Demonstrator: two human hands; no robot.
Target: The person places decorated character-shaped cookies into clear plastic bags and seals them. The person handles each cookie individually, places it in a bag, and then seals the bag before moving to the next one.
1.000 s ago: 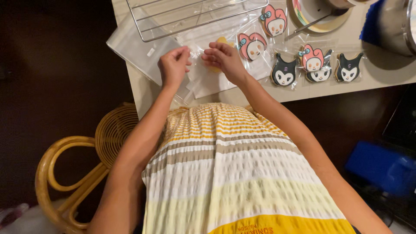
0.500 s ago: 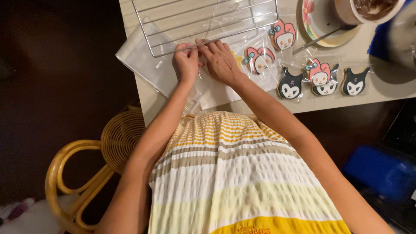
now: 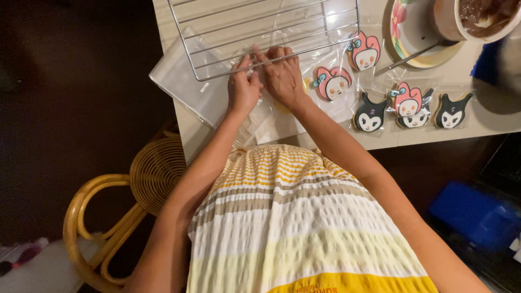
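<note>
My left hand [image 3: 242, 87] and my right hand [image 3: 281, 73] are close together at the near edge of a wire cooling rack [image 3: 260, 30]. Both pinch a clear plastic bag [image 3: 271, 116] that lies on the table; a yellowish cookie [image 3: 283, 107] shows inside it, partly hidden under my right hand. To the right lie bagged decorated cookies: a pink-eared one [image 3: 332, 82], another pink one [image 3: 364, 52], a black-eared one [image 3: 370, 115], a pink and white pair [image 3: 410, 106] and another black one [image 3: 449, 111].
A stack of clear bags [image 3: 182, 81] lies at the table's left corner. A flowered plate [image 3: 412, 27] with a spoon and a brown bowl [image 3: 477, 16] stand at the back right. A rattan chair [image 3: 125, 201] is below left, a blue object [image 3: 477, 217] on the floor at right.
Both hands have moved up toward the rack's near edge and drawn closer together, still pinching the clear bag. The view has shifted closer to the table.
</note>
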